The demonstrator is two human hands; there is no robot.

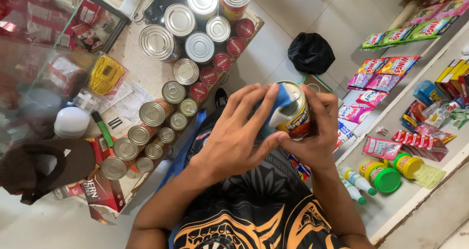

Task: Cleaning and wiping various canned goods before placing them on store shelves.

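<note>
Cans (181, 73) in many sizes stand in rows on the table (141, 78) at the left, large silver ones far, small red-lidded ones beside them, smaller tins nearer; none of these is being handled, and I cannot tell which, if any, have been wiped. Shelves (415, 190) at the right carry bright sachets, yellow jars with green lids and small bottles. One can (297, 113) with a yellow and red label is held up at mid-scene, over the lap, between table and shelves. The right hand (317, 131) is clamped round its far side. The left hand (234, 136) presses a blue cloth (279, 102) against its top and side, fingers spread over it. By my judgement the wiping of this can is underway, not finished.
</note>
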